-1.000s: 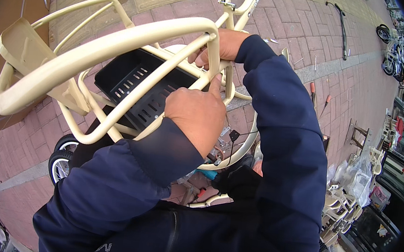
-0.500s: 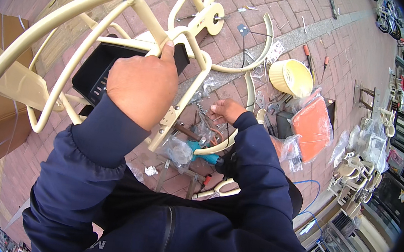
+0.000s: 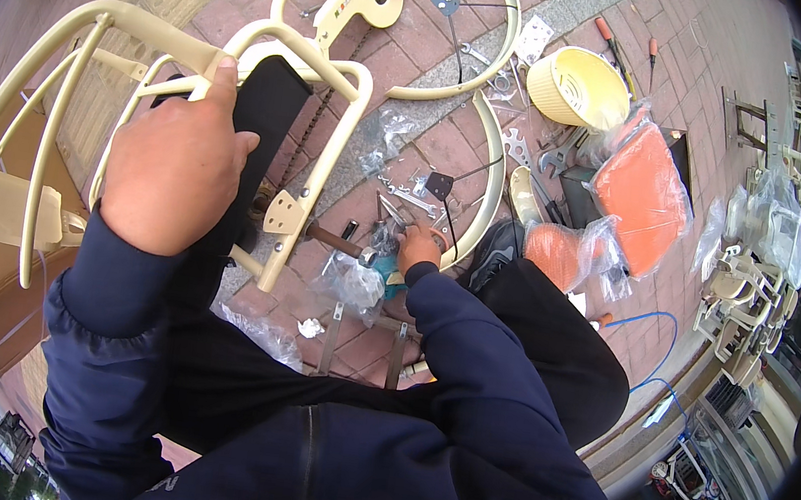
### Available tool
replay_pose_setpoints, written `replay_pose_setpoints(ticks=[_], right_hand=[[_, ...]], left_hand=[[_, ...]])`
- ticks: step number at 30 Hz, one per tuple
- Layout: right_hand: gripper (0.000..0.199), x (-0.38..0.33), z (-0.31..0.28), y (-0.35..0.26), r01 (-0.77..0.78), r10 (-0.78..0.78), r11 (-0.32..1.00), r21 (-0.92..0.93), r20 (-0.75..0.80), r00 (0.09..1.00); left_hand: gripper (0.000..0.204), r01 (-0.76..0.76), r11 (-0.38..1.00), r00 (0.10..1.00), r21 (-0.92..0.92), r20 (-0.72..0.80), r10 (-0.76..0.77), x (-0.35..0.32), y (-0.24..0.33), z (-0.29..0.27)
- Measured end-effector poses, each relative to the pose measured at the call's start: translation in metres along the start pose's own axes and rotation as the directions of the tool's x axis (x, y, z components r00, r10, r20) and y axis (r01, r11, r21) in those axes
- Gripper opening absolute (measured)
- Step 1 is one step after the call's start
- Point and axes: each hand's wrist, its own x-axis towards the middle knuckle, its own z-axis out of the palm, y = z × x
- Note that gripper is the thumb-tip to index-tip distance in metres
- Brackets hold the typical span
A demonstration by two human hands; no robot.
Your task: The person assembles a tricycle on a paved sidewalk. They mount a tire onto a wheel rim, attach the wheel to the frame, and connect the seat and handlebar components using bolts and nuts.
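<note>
My left hand (image 3: 176, 163) is closed round a rail of the cream tubular cycle frame (image 3: 339, 143), its index finger laid along the tube. Inside the frame sits a black box-like part (image 3: 272, 114); my hand covers some of it. A small plate with holes (image 3: 283, 214) is fixed to the frame's near bar. Down among loose tools on the paving is my right hand (image 3: 418, 247), fingers bent and closed; what they hold, if anything, is hidden. Close by lie wrenches (image 3: 402, 193), a hammer (image 3: 334, 240) and a teal power tool (image 3: 388, 267) partly under plastic.
Two curved cream mudguards (image 3: 488, 191) with black stays lie beyond my right hand. Further right are a yellow ribbed basket (image 3: 580, 87), orange wrapped cushions (image 3: 642, 200) and screwdrivers (image 3: 611, 41). A cardboard box (image 3: 2, 281) stands at left; a blue hose (image 3: 675, 334) runs at right.
The cream frame has tilted and shifted left and nearer with my left hand on it. My right hand has moved left and down into the tools. The view has shifted too.
</note>
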Motion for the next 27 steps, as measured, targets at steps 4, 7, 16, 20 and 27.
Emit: replay_pose_setpoints(ticks=[4,7,16,20,27], right_hand=[[0.015,-0.017,0.021,-0.015,0.049,-0.049,0.998,0.029,0.017,0.999],[0.015,-0.02,0.025,-0.015,0.068,-0.067,0.997,0.042,-0.014,0.998],[0.018,-0.033,0.017,-0.022,0.004,-0.007,0.999,0.033,0.093,0.996],[0.021,-0.029,0.009,-0.032,-0.022,0.021,1.0,0.008,0.142,0.99],[0.022,0.011,-0.011,-0.03,-0.051,0.055,0.996,0.079,-0.044,0.998]], left_hand=[[0.06,0.012,1.0,1.0,0.021,0.001,-0.012,-0.001,0.001,0.0],[0.059,0.004,1.0,1.0,0.028,-0.001,-0.004,-0.001,-0.001,0.001],[0.054,-0.072,0.997,0.99,0.016,-0.12,0.073,-0.002,-0.009,0.005],[0.053,-0.085,0.996,0.987,0.0,-0.139,0.084,-0.002,-0.012,0.005],[0.056,-0.036,0.996,0.999,-0.079,-0.036,0.033,-0.002,-0.014,0.001]])
